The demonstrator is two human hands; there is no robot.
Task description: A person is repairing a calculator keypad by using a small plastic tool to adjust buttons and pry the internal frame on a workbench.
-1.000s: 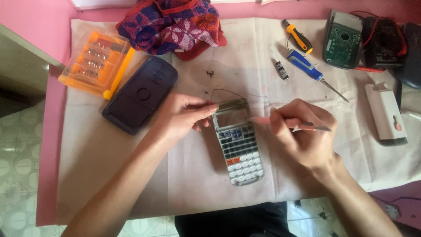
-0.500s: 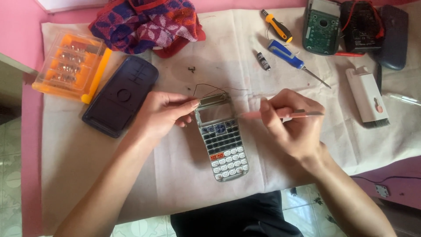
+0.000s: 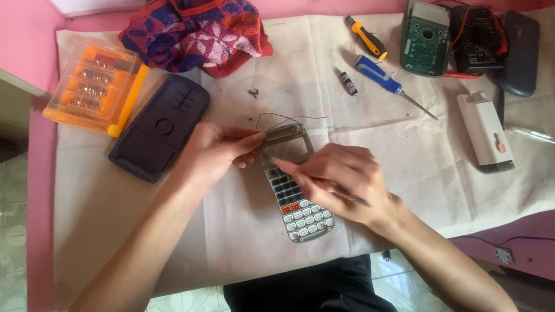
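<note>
Two hands: left (image 3: 217,153) pinches grey plastic calculator (image 3: 292,182), right (image 3: 347,182) grips thin tool (image 3: 324,182).

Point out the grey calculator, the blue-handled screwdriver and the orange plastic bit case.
Grey calculator (image 3: 305,216), head view, on its lower light keys.
Blue-handled screwdriver (image 3: 377,74), head view, on the blue handle.
Orange plastic bit case (image 3: 92,86), head view, on the clear lid.

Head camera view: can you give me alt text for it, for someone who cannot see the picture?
Two bare hands work on a calculator lying on a white cloth: the left hand steadies its top edge while the right hand holds a thin tool over the keys. Around it lie a dark back cover, an orange bit case and a blue screwdriver.
</note>
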